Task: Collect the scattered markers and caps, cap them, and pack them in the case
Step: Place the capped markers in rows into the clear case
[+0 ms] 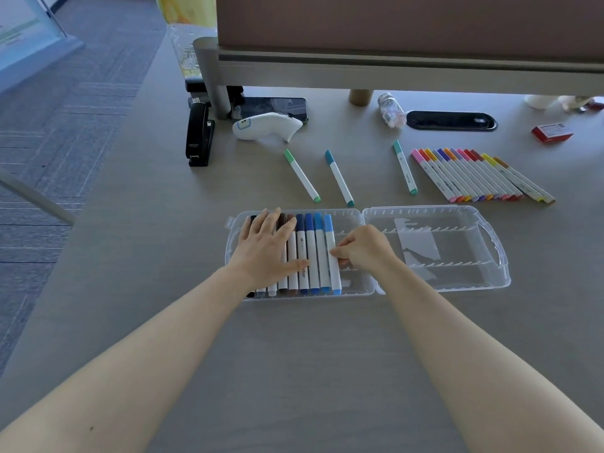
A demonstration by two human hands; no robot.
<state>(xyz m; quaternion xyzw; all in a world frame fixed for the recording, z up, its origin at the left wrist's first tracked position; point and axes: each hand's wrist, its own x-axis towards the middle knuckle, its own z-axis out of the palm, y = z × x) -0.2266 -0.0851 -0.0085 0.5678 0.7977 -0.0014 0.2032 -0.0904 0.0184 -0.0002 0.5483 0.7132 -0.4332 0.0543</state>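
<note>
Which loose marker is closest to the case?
The blue marker, the middle of three lying apart. Its lower tip almost reaches the case; the others end farther back.

Darkest markers [283, 256] in the case half-covered by the left hand [266, 248], right hand [366, 248] fingertips tucked behind the light-blue marker [332, 256], marker lettering too small to read, divider panel [408, 18] cropped at top

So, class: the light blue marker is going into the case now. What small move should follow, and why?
Probably let the right hand seat the light blue marker flat beside the blue ones, then reach for the nearest loose marker behind the case. The left hand presses the packed row, slots to the right look free, and three capped markers lie apart on the table.
</note>
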